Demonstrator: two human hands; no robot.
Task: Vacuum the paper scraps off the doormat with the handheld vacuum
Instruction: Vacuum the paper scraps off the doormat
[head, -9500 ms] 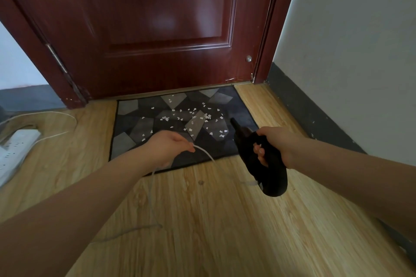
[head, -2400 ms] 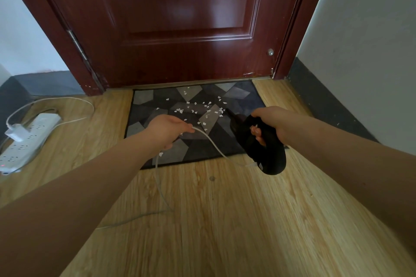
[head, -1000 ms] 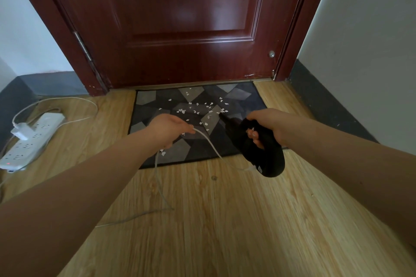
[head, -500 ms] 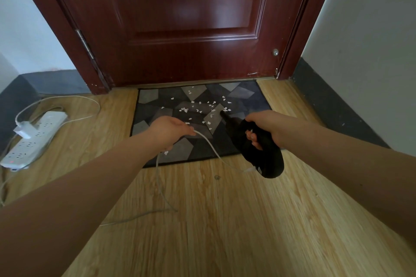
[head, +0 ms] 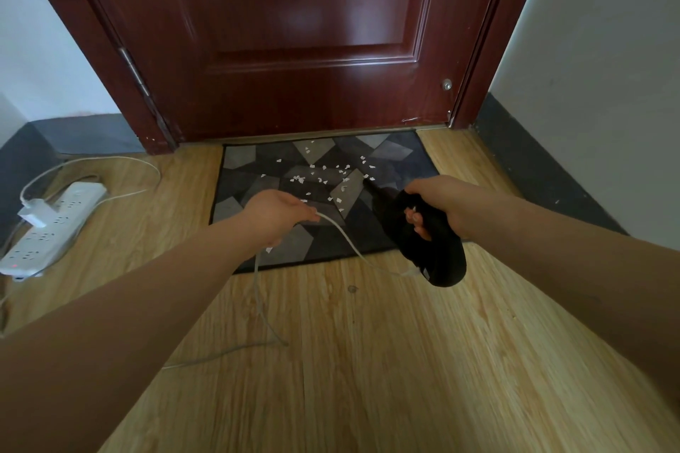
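A grey and black patchwork doormat point(head: 250, 162) lies against the foot of the door. Small white paper scraps point(head: 323, 173) are strewn over its middle and far part. My right hand point(head: 439, 200) grips the handle of a black handheld vacuum point(head: 423, 246), held above the mat's near right corner with its narrow nozzle pointing toward the scraps. My left hand point(head: 274, 215) is closed on the vacuum's white cord point(head: 349, 243) over the mat's near edge. The cord loops from my left hand to the vacuum's rear and trails down onto the floor.
A dark red door point(head: 294, 37) stands shut behind the mat. A white power strip point(head: 55, 222) with a plugged-in adapter and cables lies on the wooden floor at the left. A wall with a dark skirting point(head: 533, 173) runs along the right.
The vacuum nozzle has crept forward toward the scraps on the mat's right side. My left hand keeps its hold on the cord in about the same spot.
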